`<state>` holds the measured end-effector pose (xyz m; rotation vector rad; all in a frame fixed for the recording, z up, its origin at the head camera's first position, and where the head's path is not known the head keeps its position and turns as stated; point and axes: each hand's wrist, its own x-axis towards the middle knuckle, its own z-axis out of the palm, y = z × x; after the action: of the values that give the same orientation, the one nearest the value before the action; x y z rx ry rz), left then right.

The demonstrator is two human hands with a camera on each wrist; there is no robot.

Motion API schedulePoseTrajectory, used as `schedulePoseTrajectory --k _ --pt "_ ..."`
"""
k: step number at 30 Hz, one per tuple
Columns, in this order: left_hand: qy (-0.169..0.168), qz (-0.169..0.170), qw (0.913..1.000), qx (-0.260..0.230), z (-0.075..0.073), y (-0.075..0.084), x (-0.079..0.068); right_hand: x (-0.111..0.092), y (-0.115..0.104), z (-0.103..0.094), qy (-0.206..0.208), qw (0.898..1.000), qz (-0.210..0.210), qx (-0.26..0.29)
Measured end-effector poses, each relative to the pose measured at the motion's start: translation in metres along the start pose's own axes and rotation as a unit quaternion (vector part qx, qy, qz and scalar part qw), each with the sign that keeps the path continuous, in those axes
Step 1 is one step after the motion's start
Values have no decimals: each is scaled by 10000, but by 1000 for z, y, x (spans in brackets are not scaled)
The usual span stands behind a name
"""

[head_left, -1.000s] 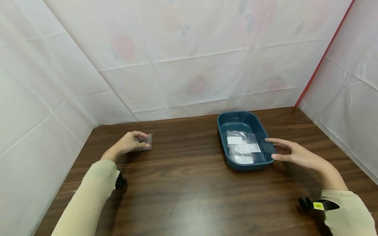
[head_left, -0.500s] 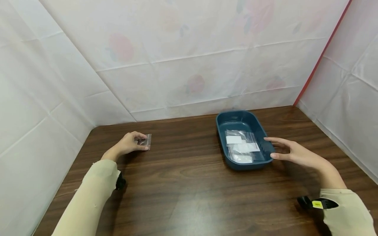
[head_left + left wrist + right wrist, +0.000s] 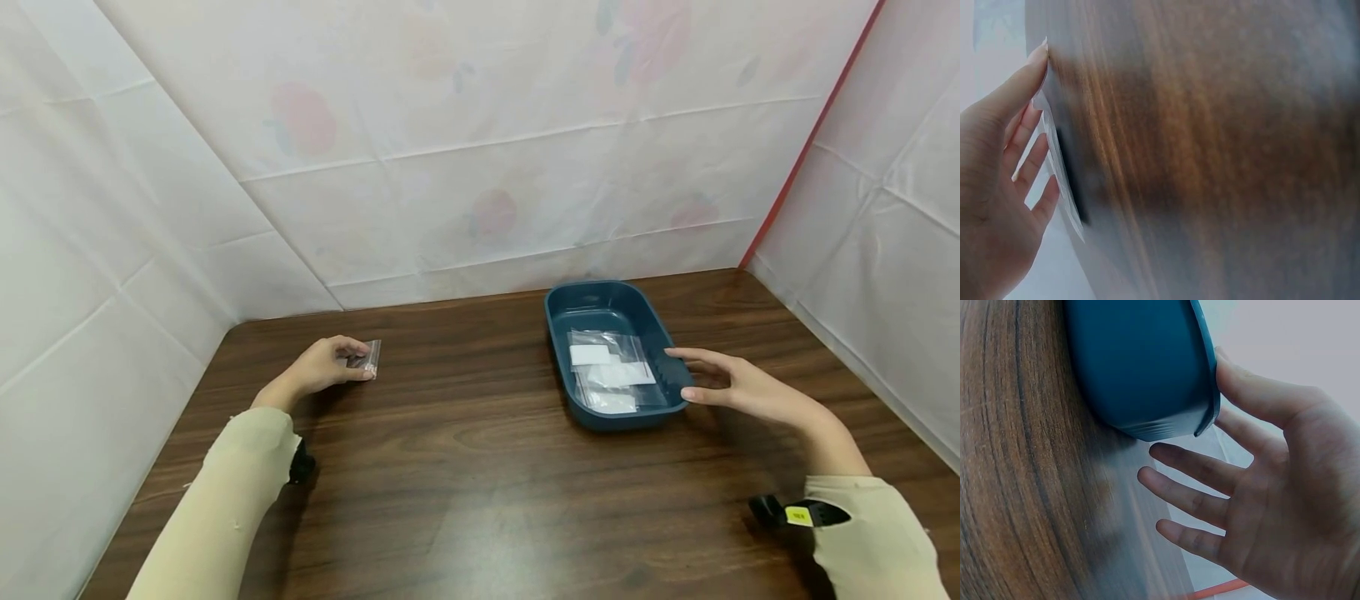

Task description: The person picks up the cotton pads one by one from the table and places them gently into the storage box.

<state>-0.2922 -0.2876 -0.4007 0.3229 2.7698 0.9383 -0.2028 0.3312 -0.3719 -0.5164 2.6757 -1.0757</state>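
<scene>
My left hand (image 3: 327, 363) is low over the table at the left, holding a small clear zip-lock bag (image 3: 372, 360) by its edges between thumb and fingers. The left wrist view shows the bag (image 3: 1063, 165) edge-on, with a dark shadow under it. On the right, my right hand (image 3: 738, 385) touches the rim of a dark blue plastic basin (image 3: 561, 350) with its thumb and index fingertips. Its other fingers (image 3: 1191, 497) extend loosely beside the basin's outer wall (image 3: 1141, 369). Several clear bags with white labels (image 3: 613, 375) lie overlapping inside the basin.
The brown wood-grain table (image 3: 450, 467) spans the space between both hands. White sheeting with faint fruit prints (image 3: 480, 150) walls off the back and sides. A red strip (image 3: 810, 142) runs up the back right corner.
My left fingers have shifted slightly on the small bag, which remains at nearly the same spot. The right hand stays at the basin's rim. The whole head view has drifted slightly.
</scene>
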Motion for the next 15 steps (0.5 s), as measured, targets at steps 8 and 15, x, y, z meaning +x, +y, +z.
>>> schedulePoseTrajectory --k 8,15 --pt "43 -152 9999 8 -1 -1 -2 0 0 0 2 10000 -27 3" --pt "68 -204 9997 69 -2 -2 -3 0 0 0 13 10000 -7 -11"
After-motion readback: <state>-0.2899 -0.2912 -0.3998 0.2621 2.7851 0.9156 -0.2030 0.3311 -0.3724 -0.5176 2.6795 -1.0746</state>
